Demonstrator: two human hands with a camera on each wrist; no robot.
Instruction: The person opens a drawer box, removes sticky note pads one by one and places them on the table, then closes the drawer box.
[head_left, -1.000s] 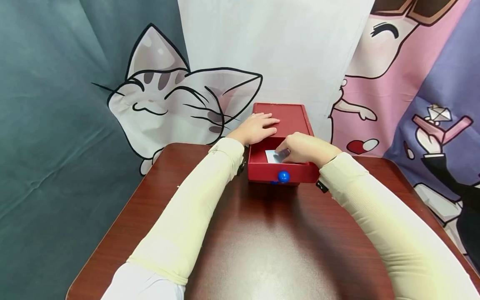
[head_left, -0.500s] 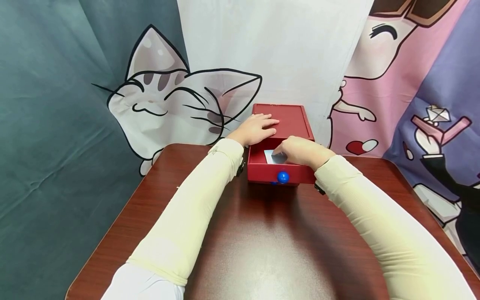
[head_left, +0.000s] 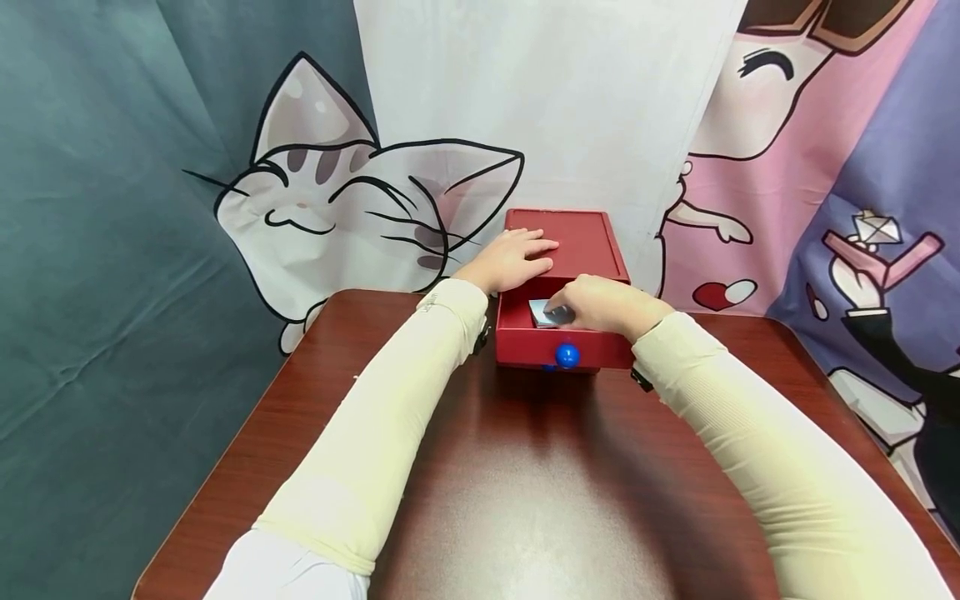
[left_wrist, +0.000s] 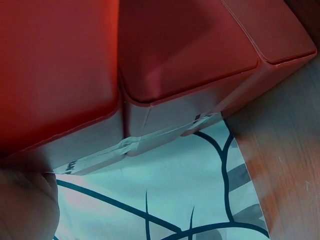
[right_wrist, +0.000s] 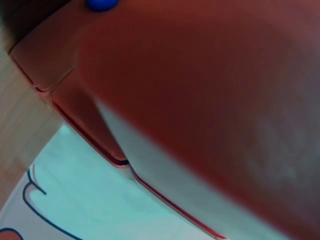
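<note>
In the head view a red drawer box point(head_left: 576, 242) stands at the table's far side. Its upper drawer point(head_left: 525, 346), with a blue knob point(head_left: 567, 356), is pulled out. The left hand point(head_left: 508, 258) rests with spread fingers on the left part of the box top; part of it shows at the lower left of the left wrist view point(left_wrist: 27, 205). Inside the drawer the right hand point(head_left: 603, 302) pinches a small whitish-blue flat item point(head_left: 539, 313) with curled fingers that hide its right part. The right wrist view shows the drawer's blurred outer face point(right_wrist: 200, 100), without the hand.
A brown wooden table point(head_left: 510, 492) extends in front of the box. Behind it hangs a printed cloth point(head_left: 435, 75) with cartoon figures. Closed lower drawers point(left_wrist: 185, 55) show under the pulled-out one in the left wrist view.
Inside the drawer the right hand has moved slightly left and down, and its fingers have closed more on the flat item. The left hand has stayed on the box top.
</note>
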